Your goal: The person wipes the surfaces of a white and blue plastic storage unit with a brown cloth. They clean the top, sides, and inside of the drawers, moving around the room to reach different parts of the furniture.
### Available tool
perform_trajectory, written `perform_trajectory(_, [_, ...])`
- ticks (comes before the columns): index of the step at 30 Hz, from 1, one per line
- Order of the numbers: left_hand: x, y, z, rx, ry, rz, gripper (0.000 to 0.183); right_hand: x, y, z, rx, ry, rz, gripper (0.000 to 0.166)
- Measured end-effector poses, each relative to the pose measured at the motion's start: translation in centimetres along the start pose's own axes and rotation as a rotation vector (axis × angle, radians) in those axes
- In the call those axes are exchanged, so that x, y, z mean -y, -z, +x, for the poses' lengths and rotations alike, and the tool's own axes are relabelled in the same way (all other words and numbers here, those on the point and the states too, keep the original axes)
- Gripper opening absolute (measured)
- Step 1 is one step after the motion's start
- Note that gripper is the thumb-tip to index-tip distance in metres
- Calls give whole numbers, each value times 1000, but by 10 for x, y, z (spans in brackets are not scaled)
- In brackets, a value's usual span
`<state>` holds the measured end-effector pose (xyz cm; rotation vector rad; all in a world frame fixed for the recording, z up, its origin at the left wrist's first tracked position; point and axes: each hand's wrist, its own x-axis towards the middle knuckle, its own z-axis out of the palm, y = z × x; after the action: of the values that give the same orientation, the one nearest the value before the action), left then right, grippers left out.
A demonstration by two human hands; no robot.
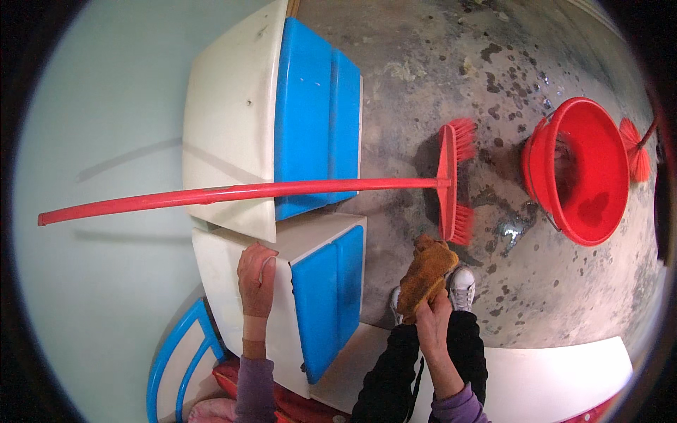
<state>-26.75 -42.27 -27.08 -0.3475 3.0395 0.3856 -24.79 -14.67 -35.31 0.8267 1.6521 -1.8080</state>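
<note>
My left hand (pixel 256 280) rests on the white top of the nearer cabinet (pixel 285 338), by its edge next to the farther cabinet (pixel 232 106); it holds nothing. In my right hand (pixel 435 322) is a brown cloth (pixel 427 277), held bunched above my shoes and just below the broom head. A red broom (pixel 317 186) spans the view, its bristles out over the floor and its handle reaching across the farther cabinet towards the wall. Right of the broom stands a red bucket (pixel 608 169) with some liquid visible inside.
Dark wet spots and a small puddle (pixel 512 231) mark the concrete floor (pixel 518 296). Another red-bristled brush (pixel 634 150) is beyond the bucket. Both cabinets have blue fronts. A blue-and-white headboard (pixel 185 365) stands at lower left, and a white board (pixel 555 375) lies at lower right.
</note>
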Motion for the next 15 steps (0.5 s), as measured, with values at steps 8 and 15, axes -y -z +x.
perform_trajectory(8, [5,-7,-17,-21,62,-13,23,-57,-2,16,-86,159,-247,26])
perform_trajectory(15, [-41,2,-72,48,167,-274,46,-65,5,12,79,297,-341,28])
